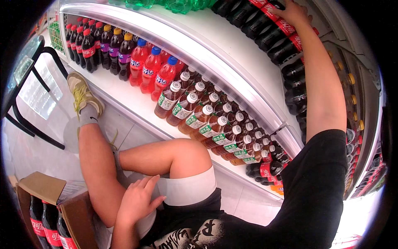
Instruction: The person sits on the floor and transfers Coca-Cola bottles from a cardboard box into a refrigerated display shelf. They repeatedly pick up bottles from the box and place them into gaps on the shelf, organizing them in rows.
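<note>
My right hand (293,14) reaches up to the upper shelf at the top right. Its thumb and fingers are around the cap end of a lying cola bottle (283,27) with a red label. The hand hides part of that bottle. More cola bottles (258,29) lie side by side along the same shelf, bases towards the front. My left hand (140,197) rests over my lap, holding nothing, with the thumb apart from the fingers. At the lower left stands an opened cardboard box (76,219) with cola bottles (51,227) upright in it.
On the lower shelf (118,84) stand colas, purple-labelled bottles (124,59), red soda bottles (149,70) and white-capped tea bottles (199,118). A curved shelf edge (174,34) runs above them. Green bottles (180,4) lie at the top. A black-legged stool (37,56) stands left.
</note>
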`<state>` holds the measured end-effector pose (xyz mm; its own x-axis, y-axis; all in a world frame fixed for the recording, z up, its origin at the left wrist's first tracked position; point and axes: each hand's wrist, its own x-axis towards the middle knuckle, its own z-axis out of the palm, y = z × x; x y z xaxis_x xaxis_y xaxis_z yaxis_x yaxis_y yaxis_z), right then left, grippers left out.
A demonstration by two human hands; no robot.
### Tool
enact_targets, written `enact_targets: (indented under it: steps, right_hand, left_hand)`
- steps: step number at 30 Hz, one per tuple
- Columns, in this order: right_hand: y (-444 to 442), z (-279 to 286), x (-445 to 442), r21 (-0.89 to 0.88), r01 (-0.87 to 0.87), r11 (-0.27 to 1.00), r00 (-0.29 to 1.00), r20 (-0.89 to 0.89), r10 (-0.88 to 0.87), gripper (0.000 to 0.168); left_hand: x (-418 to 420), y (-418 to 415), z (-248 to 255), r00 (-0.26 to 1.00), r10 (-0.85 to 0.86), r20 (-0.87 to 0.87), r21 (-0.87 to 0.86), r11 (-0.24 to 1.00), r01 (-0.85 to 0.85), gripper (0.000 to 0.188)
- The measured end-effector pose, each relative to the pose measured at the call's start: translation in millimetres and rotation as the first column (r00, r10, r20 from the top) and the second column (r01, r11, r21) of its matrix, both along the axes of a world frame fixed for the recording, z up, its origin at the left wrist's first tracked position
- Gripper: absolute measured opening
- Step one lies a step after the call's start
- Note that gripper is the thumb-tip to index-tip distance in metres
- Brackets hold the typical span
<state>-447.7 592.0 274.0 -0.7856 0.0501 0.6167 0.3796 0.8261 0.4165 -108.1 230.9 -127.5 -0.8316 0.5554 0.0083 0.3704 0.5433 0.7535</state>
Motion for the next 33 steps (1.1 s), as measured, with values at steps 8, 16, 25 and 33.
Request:
enact_targets:
  steps: [8,16,25,33]
  right_hand:
    - [5,2,5,-0.062,-0.068,0.996,0.997,0.015,0.069,0.099]
    - [14,-6,3,0.036,-0.066,0.997,0.997,-0.034,0.067,0.097]
    - [50,-5,-22,0.361,-0.118,0.925,0.980,-0.105,0.166,0.085]
    - [-36,-35,68,0.346,-0.507,0.790,0.844,0.014,0.535,0.049]
  left_hand:
    - [1,-1,0,1.000,0.001,0.012,0.010,1.000,-0.001,0.067]
    - [3,-1,-1,1.000,-0.001,0.019,-0.016,1.000,0.001,0.067]
    - [7,-4,-5,0.999,0.006,-0.053,0.009,1.000,-0.006,0.064]
    - [9,-6,-4,1.000,-0.002,-0.015,0.025,1.000,0.003,0.065]
